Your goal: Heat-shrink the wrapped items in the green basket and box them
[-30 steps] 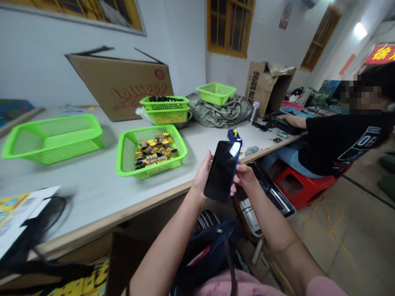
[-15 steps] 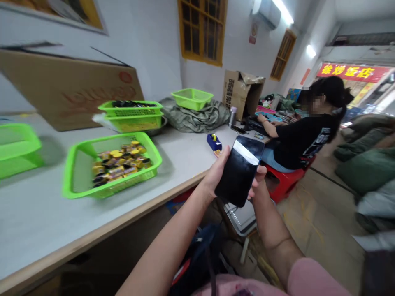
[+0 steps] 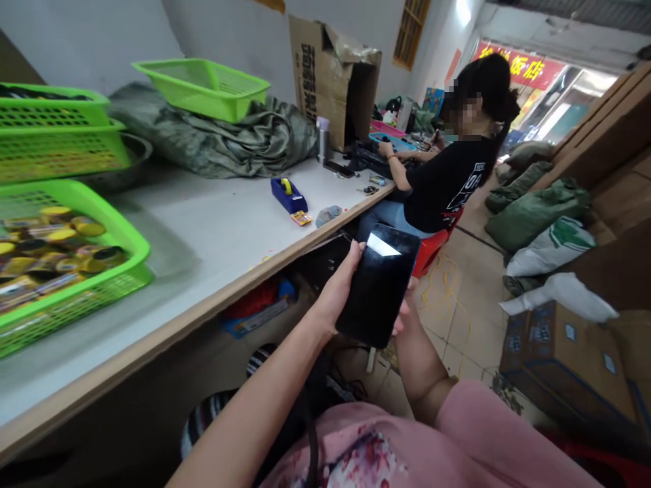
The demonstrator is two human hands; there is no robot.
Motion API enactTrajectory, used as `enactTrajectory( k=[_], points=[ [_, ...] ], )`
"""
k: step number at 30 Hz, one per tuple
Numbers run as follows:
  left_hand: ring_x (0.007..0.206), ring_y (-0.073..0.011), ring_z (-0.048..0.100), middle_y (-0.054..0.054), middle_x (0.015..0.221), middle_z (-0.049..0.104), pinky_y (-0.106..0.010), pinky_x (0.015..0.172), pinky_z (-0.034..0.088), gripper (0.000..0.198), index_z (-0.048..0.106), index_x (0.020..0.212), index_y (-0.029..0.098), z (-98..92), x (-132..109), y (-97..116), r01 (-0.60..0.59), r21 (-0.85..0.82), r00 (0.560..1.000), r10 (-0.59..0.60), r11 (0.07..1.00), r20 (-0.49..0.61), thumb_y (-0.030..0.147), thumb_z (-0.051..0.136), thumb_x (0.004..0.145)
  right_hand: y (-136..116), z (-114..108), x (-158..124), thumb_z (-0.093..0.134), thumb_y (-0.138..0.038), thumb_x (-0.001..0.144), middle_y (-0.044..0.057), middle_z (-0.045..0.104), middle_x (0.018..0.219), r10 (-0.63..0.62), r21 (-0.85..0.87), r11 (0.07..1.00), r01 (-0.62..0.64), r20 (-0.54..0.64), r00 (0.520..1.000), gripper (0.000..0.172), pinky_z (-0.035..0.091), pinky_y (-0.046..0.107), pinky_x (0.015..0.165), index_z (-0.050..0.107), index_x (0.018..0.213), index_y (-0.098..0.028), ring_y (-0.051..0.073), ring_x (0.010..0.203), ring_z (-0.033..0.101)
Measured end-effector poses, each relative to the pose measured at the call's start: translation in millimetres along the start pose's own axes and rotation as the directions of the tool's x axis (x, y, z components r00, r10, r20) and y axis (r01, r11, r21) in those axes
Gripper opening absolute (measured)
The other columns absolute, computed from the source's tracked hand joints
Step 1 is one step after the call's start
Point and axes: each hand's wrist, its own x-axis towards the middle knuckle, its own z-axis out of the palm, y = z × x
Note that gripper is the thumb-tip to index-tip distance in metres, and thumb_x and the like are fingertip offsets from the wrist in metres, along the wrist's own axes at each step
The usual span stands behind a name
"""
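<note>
A black smartphone (image 3: 377, 285) with a dark glossy screen and a white glare near its top is held up in front of me. My left hand (image 3: 338, 291) grips its left edge, with the fingers curling around the upper side. My right hand (image 3: 407, 317) is mostly hidden behind the phone, and its fingertips show at the lower right edge. Both hands are over the floor, just past the front edge of a long white table (image 3: 203, 230).
A green basket of small gold-and-black items (image 3: 66, 271) sits on the table at left, near stacked green baskets (image 3: 55, 135). A blue tape dispenser (image 3: 287, 195) is further along. A seated person (image 3: 442, 176) works at the far end. Sacks (image 3: 534, 213) and cartons (image 3: 564, 359) lie on the floor at right.
My view has swung right and down, moving the table and baskets left and bringing sacks and cartons into view. The phone stays in both hands, turned slightly.
</note>
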Motion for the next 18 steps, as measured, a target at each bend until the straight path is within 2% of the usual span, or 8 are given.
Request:
enactTrajectory(
  k=[2, 4, 8, 12, 13, 15, 17, 18],
  points=[
    [0.096, -0.0273, 0.071, -0.012, 0.103, 0.072, -0.037, 0.086, 0.060, 0.057, 0.061, 0.137, 0.015, 0.9, 1.0, -0.6, -0.086, 0.010, 0.995, 0.086, 0.996, -0.049, 0.056, 0.039, 0.104, -3.6, 2.1, 8.5, 0.041, -0.076, 0.076, 0.011, 0.052, 0.053, -0.176, 0.082, 0.984, 0.160, 0.259, 0.950, 0.070, 0.056, 0.031, 0.066, 0.048, 0.055, -0.009, 0.018, 0.070, 0.067],
    [0.096, -0.0268, 0.071, -0.011, 0.103, 0.072, -0.037, 0.086, 0.059, 0.056, 0.060, 0.138, 0.015, -1.3, 2.6, -2.5, -0.115, 0.027, 0.990, 0.116, 0.993, -0.080, 0.054, 0.036, 0.105, -6.9, 2.7, 14.4, 0.043, -0.069, 0.078, 0.011, 0.055, 0.056, -0.205, 0.112, 0.978, 0.177, 0.337, 0.919, 0.064, 0.057, 0.033, 0.070, 0.047, 0.058, -0.009, 0.019, 0.076, 0.069],
    [0.094, -0.0271, 0.071, -0.013, 0.101, 0.072, -0.038, 0.085, 0.059, 0.064, 0.060, 0.137, 0.013, -11.9, 4.7, -8.9, -0.044, 0.017, 0.995, 0.046, 0.999, -0.089, 0.060, 0.031, 0.105, -4.1, -7.7, 4.5, 0.046, -0.084, 0.067, 0.006, 0.039, 0.041, -0.139, -0.012, 0.990, 0.142, 0.118, 0.983, 0.075, 0.054, 0.031, 0.063, 0.034, 0.057, -0.010, 0.019, 0.058, 0.063],
    [0.094, -0.0274, 0.071, -0.015, 0.100, 0.071, -0.037, 0.086, 0.058, 0.075, 0.062, 0.135, 0.011, -16.6, 6.4, -13.9, 0.050, -0.042, 0.995, -0.054, 0.998, -0.088, 0.068, 0.027, 0.102, -2.6, -6.2, -9.0, 0.042, -0.102, 0.047, 0.002, 0.031, 0.038, -0.060, -0.205, 0.979, 0.015, -0.216, 0.975, 0.092, 0.049, 0.027, 0.052, 0.030, 0.065, -0.012, 0.016, 0.046, 0.053],
    [0.094, -0.0273, 0.071, -0.015, 0.099, 0.071, -0.037, 0.087, 0.058, 0.077, 0.062, 0.135, 0.011, -15.6, 7.0, -14.2, 0.058, -0.051, 0.994, -0.063, 0.997, -0.089, 0.069, 0.025, 0.102, -4.7, 0.4, -8.3, 0.042, -0.103, 0.043, 0.001, 0.031, 0.038, -0.051, -0.222, 0.975, -0.030, -0.349, 0.936, 0.095, 0.047, 0.026, 0.049, 0.032, 0.068, -0.013, 0.015, 0.044, 0.051],
    [0.095, -0.0274, 0.071, -0.016, 0.099, 0.071, -0.038, 0.088, 0.057, 0.080, 0.062, 0.136, 0.009, -12.1, 8.2, -13.9, 0.064, -0.056, 0.991, -0.070, 0.996, -0.114, 0.068, 0.019, 0.103, -11.3, 19.7, -1.7, 0.042, -0.103, 0.045, -0.002, 0.028, 0.038, -0.131, -0.269, 0.962, -0.041, -0.593, 0.794, 0.096, 0.043, 0.022, 0.045, 0.038, 0.077, -0.013, 0.012, 0.040, 0.046],
    [0.094, -0.0275, 0.071, -0.017, 0.098, 0.071, -0.038, 0.088, 0.057, 0.082, 0.062, 0.136, 0.007, -8.7, 9.2, -13.0, 0.059, -0.054, 0.984, -0.067, 0.997, -0.164, 0.066, 0.014, 0.104, -19.2, 41.1, 8.0, 0.044, -0.097, 0.057, -0.005, 0.025, 0.037, -0.270, -0.344, 0.939, 0.007, -0.724, 0.635, 0.092, 0.038, 0.017, 0.042, 0.046, 0.096, -0.014, 0.009, 0.036, 0.040],
    [0.093, -0.0274, 0.071, -0.018, 0.099, 0.071, -0.038, 0.088, 0.057, 0.083, 0.061, 0.136, 0.006, -7.8, 9.5, -12.6, 0.053, -0.055, 0.979, -0.063, 0.997, -0.193, 0.065, 0.013, 0.104, -23.0, 50.2, 12.3, 0.046, -0.093, 0.060, -0.006, 0.025, 0.038, -0.290, -0.360, 0.933, 0.004, -0.744, 0.603, 0.093, 0.037, 0.018, 0.040, 0.047, 0.111, -0.016, 0.010, 0.034, 0.039]
  ],
)
